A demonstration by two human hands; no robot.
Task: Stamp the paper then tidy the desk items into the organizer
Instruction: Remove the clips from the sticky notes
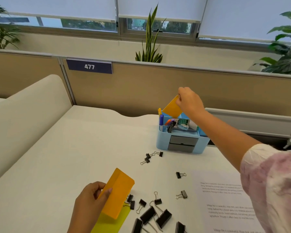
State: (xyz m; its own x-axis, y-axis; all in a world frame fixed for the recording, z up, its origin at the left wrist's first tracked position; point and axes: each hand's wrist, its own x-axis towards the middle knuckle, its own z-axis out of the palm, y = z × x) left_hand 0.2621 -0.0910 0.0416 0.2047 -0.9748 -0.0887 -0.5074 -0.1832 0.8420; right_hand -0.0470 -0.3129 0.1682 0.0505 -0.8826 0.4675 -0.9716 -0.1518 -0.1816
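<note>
I'm tidying: my right hand (188,100) pinches an orange card (172,107) over the organizer (181,140), my left hand (91,202) grips the orange pad (118,192); next, lower it in.

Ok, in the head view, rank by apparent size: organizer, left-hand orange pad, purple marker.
1. Organizer
2. Orange pad, though nearness to the camera inflates it, so the ranking against the organizer is unsure
3. Purple marker

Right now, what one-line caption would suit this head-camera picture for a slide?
Right hand lowers an orange pad into the blue organizer; left hand holds another pad above scattered binder clips.
</note>
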